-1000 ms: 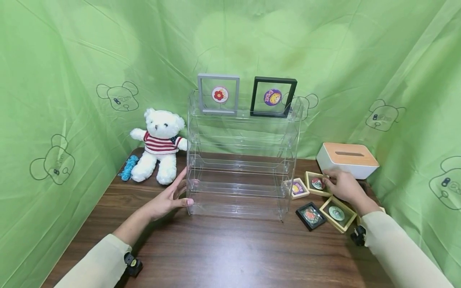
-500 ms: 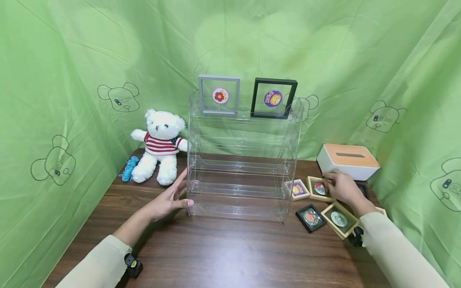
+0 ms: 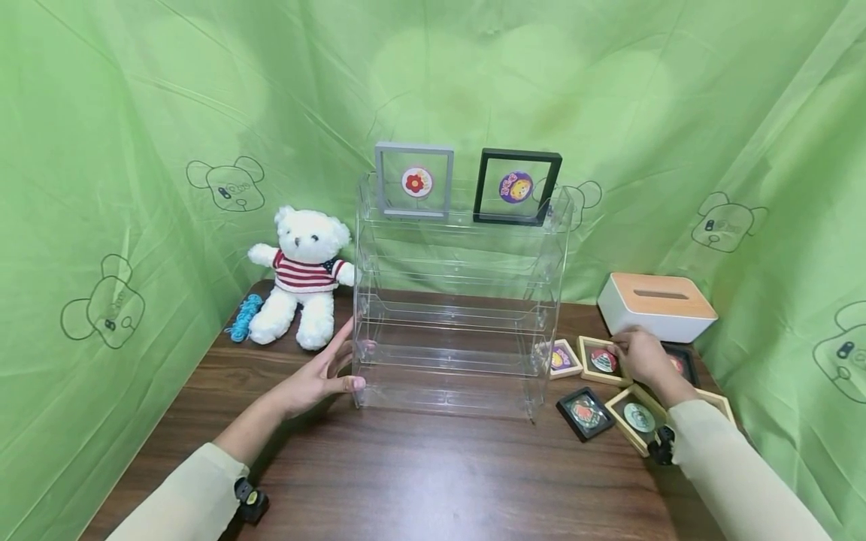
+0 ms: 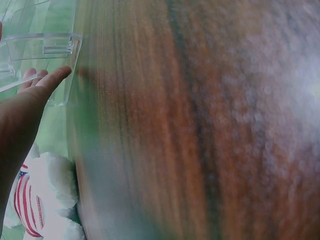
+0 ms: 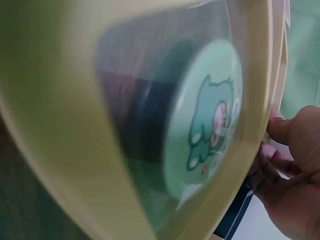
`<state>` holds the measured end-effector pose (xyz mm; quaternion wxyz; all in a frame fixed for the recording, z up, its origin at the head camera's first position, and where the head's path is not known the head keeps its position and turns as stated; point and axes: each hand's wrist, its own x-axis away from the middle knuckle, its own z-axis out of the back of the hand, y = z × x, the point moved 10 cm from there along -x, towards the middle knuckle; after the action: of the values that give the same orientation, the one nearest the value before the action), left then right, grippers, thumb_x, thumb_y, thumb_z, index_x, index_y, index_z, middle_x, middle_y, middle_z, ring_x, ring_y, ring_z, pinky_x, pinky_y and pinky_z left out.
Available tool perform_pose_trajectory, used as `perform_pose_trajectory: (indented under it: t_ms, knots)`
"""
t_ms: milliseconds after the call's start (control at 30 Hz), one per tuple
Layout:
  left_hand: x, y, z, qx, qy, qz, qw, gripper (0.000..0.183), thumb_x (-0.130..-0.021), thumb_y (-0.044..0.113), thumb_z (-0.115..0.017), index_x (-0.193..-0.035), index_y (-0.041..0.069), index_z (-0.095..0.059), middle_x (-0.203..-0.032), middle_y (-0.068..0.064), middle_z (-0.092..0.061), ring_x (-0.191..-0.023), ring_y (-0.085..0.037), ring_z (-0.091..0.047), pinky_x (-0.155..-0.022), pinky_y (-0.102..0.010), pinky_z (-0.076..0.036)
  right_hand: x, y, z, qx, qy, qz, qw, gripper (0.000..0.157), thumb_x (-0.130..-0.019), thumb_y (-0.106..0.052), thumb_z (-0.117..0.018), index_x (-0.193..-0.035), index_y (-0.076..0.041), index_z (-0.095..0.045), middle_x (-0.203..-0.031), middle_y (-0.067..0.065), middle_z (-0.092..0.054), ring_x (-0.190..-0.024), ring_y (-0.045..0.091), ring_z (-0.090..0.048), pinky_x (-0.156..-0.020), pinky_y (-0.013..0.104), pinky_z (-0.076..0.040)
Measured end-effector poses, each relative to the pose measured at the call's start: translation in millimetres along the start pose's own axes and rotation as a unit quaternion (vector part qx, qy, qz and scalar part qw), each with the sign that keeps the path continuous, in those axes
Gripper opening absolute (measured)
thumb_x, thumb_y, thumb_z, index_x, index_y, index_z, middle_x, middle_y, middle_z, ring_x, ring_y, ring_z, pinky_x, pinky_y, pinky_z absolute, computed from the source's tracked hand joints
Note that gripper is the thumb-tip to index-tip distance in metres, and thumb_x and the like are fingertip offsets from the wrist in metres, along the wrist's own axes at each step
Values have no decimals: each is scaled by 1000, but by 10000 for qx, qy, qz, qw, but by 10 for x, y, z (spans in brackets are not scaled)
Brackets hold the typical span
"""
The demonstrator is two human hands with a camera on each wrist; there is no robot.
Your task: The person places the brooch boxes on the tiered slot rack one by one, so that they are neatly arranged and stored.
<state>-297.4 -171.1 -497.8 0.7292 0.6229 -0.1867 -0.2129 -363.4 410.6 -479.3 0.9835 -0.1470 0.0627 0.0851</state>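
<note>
Frame (image 3: 604, 361), seemingly at the grasping step.
Right hand (image 3: 646, 361) pinches its edge; left hand (image 3: 318, 382), spread, touches the rack (image 3: 446, 357). Lifting would call for a firm hold.

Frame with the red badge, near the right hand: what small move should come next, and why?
Probably lift the frame with the red badge straight up: the right hand has its fingertips at its edge, and the purple-badge frame and green-badge frame lie close by, so sliding might catch them. The left hand touches the clear rack, where two frames already stand.
</note>
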Motion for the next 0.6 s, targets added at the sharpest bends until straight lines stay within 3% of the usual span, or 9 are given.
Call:
perform_pose_trajectory:
  t_ms: [200,433,600]
  knots:
    - [-13,9,-12,-1,-17,-71,10000,113,-106,16,-76,-178,42,7,-186,-15,16,-168,-60,-1,-129,-76,-23,-23,-18,3,148,-79,-5,9999,13,-99,-2,-73,-99,11,-73,-101,33,-69,-103,53,-67,-95,69,-55]
    - [-15,8,-20,7,-60,-114,9999,113,-106,15,-76,-178,40,9,-186,-15,16,-169,-59,-1,-129,-75,-23,8,8,66,-29,-236,-70,9997,10,-100,-3,-69,-100,7,-70,-94,26,-72,-90,46,-71,-84,67,-57]
    - [-14,6,-11,-15,-56,-137,9999,114,-106,15,-75,-177,42,9,-187,-17,12,-169,-59,-1,-129,-75,-22,27,-10,182,-176,-212,53,9996,9,-103,-6,-69,-99,2,-69,-87,18,-71,-79,34,-67,-73,56,-55]
